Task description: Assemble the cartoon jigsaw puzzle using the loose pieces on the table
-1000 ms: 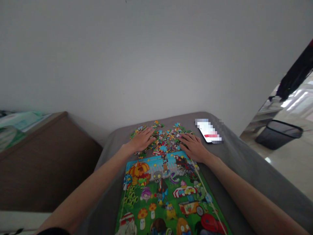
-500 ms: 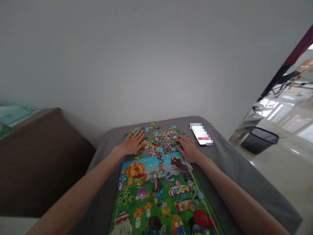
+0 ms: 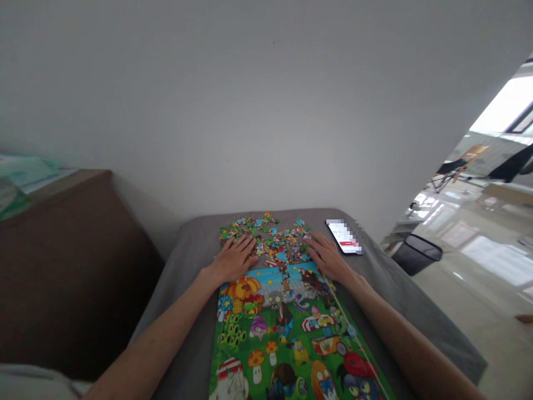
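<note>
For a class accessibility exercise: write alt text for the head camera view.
A person's left hand and right hand rest at the edges of a heap of jigsaw pieces on a grey surface, above a cartoon puzzle picture of zombies and mushrooms. A smartphone lies to the right.

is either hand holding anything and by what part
Nothing is held: the left hand and the right hand both lie flat and open at the edge of the loose jigsaw pieces.
</note>
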A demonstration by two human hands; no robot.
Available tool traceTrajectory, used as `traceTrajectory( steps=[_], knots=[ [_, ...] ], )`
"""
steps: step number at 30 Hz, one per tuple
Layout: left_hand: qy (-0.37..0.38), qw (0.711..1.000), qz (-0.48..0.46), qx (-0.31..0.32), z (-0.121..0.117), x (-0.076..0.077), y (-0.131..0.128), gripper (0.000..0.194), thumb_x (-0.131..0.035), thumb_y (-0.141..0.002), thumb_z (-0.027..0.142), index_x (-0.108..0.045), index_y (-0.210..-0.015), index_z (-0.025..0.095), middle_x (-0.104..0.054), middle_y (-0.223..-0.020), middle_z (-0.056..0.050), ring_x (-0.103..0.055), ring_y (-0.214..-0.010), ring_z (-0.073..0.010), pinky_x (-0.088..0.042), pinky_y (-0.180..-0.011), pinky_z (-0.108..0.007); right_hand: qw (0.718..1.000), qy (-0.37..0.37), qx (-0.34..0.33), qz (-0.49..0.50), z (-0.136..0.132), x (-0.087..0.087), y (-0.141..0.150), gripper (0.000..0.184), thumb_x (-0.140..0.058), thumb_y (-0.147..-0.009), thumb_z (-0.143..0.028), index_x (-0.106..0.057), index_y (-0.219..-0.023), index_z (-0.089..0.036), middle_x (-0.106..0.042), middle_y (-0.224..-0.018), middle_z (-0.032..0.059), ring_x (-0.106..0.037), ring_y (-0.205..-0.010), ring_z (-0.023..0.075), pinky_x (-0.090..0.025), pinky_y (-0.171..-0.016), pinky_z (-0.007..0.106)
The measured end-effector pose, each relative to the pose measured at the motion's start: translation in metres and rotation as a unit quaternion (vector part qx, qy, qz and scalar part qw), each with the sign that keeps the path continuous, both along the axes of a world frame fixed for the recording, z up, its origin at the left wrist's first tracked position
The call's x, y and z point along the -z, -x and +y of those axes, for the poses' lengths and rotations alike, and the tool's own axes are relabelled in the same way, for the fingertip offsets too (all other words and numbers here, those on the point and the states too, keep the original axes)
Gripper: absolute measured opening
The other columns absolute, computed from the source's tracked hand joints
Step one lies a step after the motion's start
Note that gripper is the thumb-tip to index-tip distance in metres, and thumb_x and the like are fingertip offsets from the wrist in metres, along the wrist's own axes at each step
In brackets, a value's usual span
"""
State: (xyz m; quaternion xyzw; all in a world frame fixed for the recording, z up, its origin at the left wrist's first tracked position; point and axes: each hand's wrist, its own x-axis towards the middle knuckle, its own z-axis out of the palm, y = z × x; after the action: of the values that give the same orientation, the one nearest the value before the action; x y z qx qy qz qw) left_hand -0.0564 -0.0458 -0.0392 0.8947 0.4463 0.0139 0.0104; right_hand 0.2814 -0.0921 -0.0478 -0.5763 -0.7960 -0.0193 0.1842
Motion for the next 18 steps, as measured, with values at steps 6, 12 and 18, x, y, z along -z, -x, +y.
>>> traceTrajectory(
  steps=[6,12,18],
  knots=[
    [-0.013,1.000,-0.018,-0.017,0.015,0.002,0.008,0.070,-0.024,-0.099,0.065,-0.030,-0.157,0.027,-0.024,-0.164,-0.004,-0.017,-0.153,-0.0295,-0.001,-0.122,-0.053,0.997,0.056,-0.054,-0.027,0.014,-0.019,0.062,0.059,-0.028,-0.104,-0.048,-0.034,-0.155,-0.019,-0.030,-0.163,0.0114,-0.024,-0.151,0.0251,-0.026,-0.121,0.047],
    [-0.015,0.999,-0.027,-0.032,0.012,0.005,0.014,0.070,-0.026,-0.099,0.063,-0.026,-0.158,0.025,-0.018,-0.165,-0.005,-0.016,-0.153,-0.0316,-0.005,-0.121,-0.058,0.983,0.121,-0.073,-0.116,0.045,-0.011,0.104,0.065,-0.021,-0.104,-0.053,-0.025,-0.159,-0.019,-0.021,-0.166,0.0106,-0.014,-0.153,0.0286,-0.019,-0.122,0.050],
    [-0.015,0.999,-0.037,-0.033,0.011,0.008,0.015,0.072,-0.025,-0.099,0.066,-0.025,-0.158,0.026,-0.002,-0.167,-0.007,-0.010,-0.154,-0.0323,-0.006,-0.120,-0.059,0.980,0.128,-0.061,-0.140,0.065,-0.009,0.092,0.068,-0.017,-0.104,-0.055,-0.015,-0.161,-0.018,-0.017,-0.166,0.0113,-0.013,-0.153,0.0295,-0.016,-0.122,0.052]
  ],
)
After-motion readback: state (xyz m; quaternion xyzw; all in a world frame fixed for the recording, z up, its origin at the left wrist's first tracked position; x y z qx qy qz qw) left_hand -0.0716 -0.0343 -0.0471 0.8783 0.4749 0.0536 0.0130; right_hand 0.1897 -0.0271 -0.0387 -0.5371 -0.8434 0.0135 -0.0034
